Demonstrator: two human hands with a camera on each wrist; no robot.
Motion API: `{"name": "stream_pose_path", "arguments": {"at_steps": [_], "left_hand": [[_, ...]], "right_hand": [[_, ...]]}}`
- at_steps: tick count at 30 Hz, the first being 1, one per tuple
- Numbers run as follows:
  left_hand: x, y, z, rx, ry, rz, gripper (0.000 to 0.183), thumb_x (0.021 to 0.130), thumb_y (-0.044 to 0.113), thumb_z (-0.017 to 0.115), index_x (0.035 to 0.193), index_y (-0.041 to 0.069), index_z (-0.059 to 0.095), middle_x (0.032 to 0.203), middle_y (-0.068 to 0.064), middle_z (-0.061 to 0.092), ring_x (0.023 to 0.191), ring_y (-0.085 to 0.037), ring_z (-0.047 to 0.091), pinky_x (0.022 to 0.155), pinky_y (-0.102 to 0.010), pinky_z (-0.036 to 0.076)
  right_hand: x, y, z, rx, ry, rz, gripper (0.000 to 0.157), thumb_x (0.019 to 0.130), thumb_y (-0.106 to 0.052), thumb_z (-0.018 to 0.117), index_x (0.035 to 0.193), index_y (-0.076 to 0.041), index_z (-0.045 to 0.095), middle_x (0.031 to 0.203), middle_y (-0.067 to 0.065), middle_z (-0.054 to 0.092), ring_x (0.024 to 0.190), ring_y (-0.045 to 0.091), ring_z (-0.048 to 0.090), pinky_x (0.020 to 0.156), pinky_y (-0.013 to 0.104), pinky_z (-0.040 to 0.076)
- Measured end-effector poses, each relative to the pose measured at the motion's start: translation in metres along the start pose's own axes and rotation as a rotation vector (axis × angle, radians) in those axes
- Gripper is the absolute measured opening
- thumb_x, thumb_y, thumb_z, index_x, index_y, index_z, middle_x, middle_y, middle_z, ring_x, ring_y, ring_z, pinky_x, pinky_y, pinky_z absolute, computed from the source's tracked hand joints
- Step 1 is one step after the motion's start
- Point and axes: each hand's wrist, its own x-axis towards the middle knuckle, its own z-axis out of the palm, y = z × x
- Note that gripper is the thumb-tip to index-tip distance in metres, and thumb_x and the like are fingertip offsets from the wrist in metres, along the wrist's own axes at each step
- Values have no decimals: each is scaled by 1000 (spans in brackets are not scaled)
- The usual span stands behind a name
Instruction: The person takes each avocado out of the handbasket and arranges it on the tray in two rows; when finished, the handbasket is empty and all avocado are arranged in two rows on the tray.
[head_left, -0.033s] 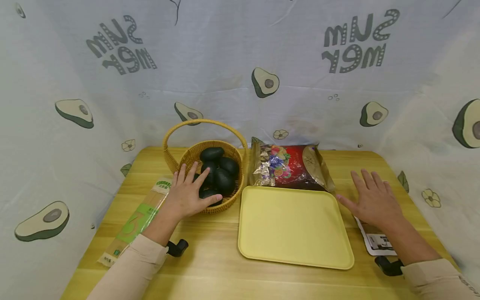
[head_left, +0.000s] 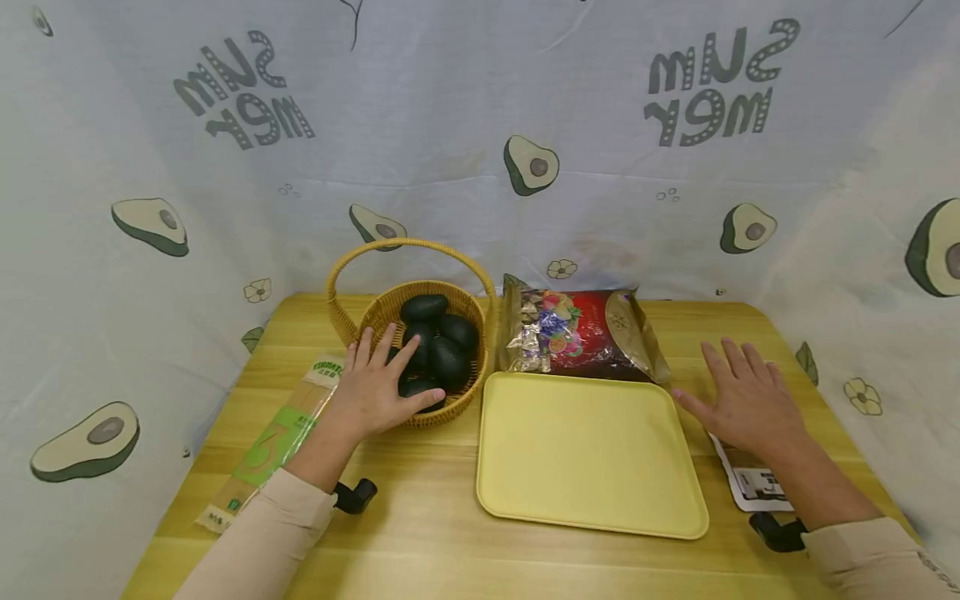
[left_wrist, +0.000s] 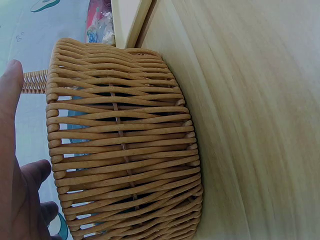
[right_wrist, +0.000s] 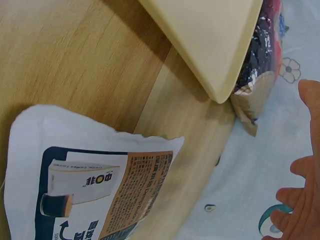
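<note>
Left grip (head_left: 375, 396) over basket (left_wrist: 130, 134), which likely corrals avocados (head_left: 450, 364) near counter's (head_left: 420, 542) back edge; right grip (head_left: 753, 410) near right edge; both spread, empty.

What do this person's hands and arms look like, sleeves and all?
Left hand and right hand are gloveless. The left sleeve and right sleeve are beige; the right bears small dark marks. A black piece juts out near each sleeve's end.
</note>
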Motion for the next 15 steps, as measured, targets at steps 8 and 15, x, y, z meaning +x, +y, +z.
{"name": "stream_pose_path", "arguments": {"at_steps": [8,15], "left_hand": [[-3,-1,1,1,9,5,97,86,83,50,163,30,26,173,-14,11,158,-46,2,124,-65,3],[-5,2,0,-9,29,20,96,86,83,50,163,30,26,173,-13,11,158,-46,3,124,-65,5]], "right_hand": [[1,-6,-1,12,12,-12,98,99,-65,48,160,5,17,159,41,19,145,62,17,111,77,16],[-1,-26,-13,23,46,-46,97,98,-63,54,159,6,22,157,41,25,143,61,23,109,76,22]]}}
